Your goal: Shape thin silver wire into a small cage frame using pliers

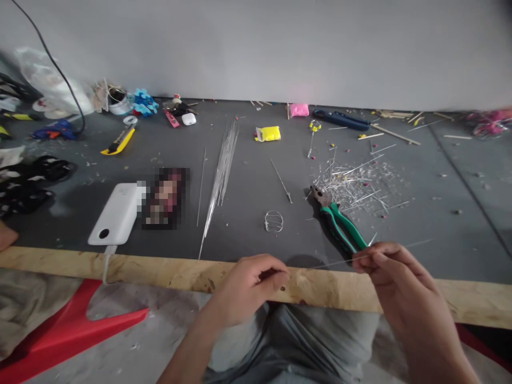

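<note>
Person seated at the worktop (248,176), both hands over its wooden front edge (160,269).

Left hand (250,285): fingers curled in, thumb and forefinger pinched on one end of a thin wire (328,263). Right hand (390,266): fingers clenched around the same wire further along, its free tip poking out toward 3 o'clock. The wire runs nearly level between the two hands, just above the wooden edge, and looks straight, with no bend in it that I can make out.

Already made, by the look of it: one small wire cage (274,221) of rounded loops, lying on the worktop at 12 o'clock from the left hand. Green-handled pliers (338,221) lie at 11 o'clock from the right hand, untouched, jaws toward a wide scatter of wire offcuts (360,184), so a good deal of cutting seems done.

Stock left: a long bundle of straight wires (222,170) fanned at 11 o'clock from the left hand, plenty in it.

My read: one piece finished, another only begun, still to be shaped and trimmed.

Elsewhere: white power bank (116,213) at far 10 o'clock, yellow clay block (269,133) and pink clay block (299,110) toward the back wall.
</note>
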A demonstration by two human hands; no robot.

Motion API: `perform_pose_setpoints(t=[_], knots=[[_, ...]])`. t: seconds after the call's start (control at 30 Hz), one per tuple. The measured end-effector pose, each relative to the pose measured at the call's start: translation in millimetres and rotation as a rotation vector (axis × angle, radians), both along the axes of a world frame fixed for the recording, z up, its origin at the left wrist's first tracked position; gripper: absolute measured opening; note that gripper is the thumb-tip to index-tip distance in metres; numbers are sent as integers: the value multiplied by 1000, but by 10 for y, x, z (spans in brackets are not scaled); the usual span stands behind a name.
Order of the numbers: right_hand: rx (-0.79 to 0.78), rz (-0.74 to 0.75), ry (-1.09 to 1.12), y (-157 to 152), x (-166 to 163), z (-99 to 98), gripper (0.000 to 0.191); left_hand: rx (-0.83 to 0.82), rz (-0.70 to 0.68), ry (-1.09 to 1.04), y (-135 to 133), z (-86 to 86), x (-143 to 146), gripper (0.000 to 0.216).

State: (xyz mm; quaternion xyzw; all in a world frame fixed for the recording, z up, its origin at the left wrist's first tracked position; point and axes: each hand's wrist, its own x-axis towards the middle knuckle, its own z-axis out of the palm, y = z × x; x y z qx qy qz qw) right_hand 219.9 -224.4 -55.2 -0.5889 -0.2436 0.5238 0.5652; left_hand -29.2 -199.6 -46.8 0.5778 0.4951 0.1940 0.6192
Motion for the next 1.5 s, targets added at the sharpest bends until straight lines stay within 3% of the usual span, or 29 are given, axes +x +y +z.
perform_pose_setpoints(t=[0.23,0.33,0.53,0.6,0.77,0.9,1.2,1.4,1.5], knots=[[0,21,-12,-8,-2,-64,8,-128,468,-342,-34,-171,-51,14],[-18,71,-192,33,52,-106,11,-160,609,-475,-48,-205,-30,13],[3,329,-932,323,314,-344,27,-128,699,-455,-28,-214,-104,14],[-8,472,-1070,410,395,-472,32,-111,715,-431,-20,-217,-131,15],[-19,576,-1304,498,528,-679,35,-77,764,-419,-10,-225,-162,17],[-6,624,-1314,534,550,-575,35,-72,820,-428,-8,-249,-194,19],[-201,805,-1359,853,437,-137,43,-50,853,-422,-30,-256,-294,24],[-349,702,-868,1038,430,-85,8,-48,882,-426,-113,-247,-346,23],[-342,734,-680,942,454,-43,13,-40,903,-429,-137,-241,-371,23]])
